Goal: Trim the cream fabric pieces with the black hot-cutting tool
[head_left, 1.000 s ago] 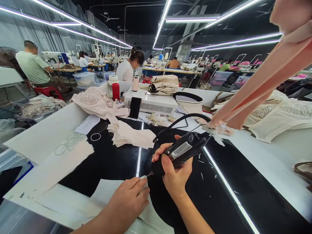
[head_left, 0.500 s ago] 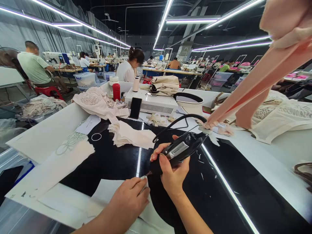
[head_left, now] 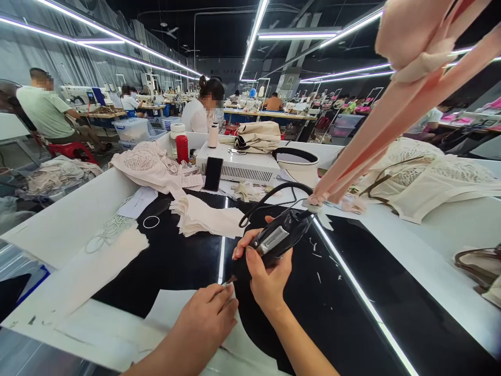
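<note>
My right hand (head_left: 270, 279) is wrapped around a black corded hand-held power tool (head_left: 278, 240) with a silver lever on its side. Pink fabric strips (head_left: 364, 141) hang from above and are tied near the tool's cord end. Left of it, my left hand (head_left: 207, 316) rests with fingers pressed together over a white sheet (head_left: 168, 303). A small pale edge with a dark tip shows at its fingertips, close to the tool's lower end; what it is I cannot make out. Both lie above a black work surface (head_left: 164, 271).
Stacked cream fabric pieces (head_left: 207, 214) lie beyond my hands. Behind them are a phone (head_left: 213, 174), a red bottle (head_left: 181, 149) and a white vented box (head_left: 238, 167). Lace bras (head_left: 430, 183) lie on the right. A white ring (head_left: 151, 222) is on the left; other people sit farther back.
The view has shifted slightly, so most things sit a little farther left. Both hands keep their hold, and the tool stays beside my left fingertips.
</note>
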Tool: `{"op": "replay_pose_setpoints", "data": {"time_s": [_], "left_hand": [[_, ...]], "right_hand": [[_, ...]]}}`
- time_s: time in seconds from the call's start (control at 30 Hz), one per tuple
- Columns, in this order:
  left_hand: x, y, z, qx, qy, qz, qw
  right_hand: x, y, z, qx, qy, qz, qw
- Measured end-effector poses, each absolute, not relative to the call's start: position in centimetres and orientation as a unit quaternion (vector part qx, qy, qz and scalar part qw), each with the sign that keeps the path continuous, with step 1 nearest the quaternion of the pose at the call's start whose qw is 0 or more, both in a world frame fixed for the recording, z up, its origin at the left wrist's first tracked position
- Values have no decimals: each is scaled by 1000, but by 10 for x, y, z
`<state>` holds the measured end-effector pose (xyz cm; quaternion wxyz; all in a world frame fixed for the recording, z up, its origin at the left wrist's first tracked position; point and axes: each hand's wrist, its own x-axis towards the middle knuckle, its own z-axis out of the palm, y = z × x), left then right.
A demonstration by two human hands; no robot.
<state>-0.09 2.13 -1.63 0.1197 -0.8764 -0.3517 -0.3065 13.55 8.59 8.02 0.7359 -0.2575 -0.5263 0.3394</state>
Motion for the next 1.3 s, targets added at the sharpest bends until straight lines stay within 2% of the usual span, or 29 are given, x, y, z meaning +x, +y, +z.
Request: {"op": "replay_pose_setpoints", "data": {"time_s": [0.2,0.43,0.63,0.93,1.3], "left_hand": [[-1,21,-18,-882,-348,-294,119],[-28,28,8,-886,-377,-253,93],[-59,38,18,-875,-391,-248,143],[-31,3,27,-906,-291,-304,51],[-16,15,21,-911,-278,-297,67]], "right_hand": [[135,86,80,-279,-528,339,727],[150,76,97,-331,-549,311,702],[166,59,101,-328,-530,311,717],[167,44,93,-286,-512,352,729],[161,45,88,-287,-526,357,717]]}}
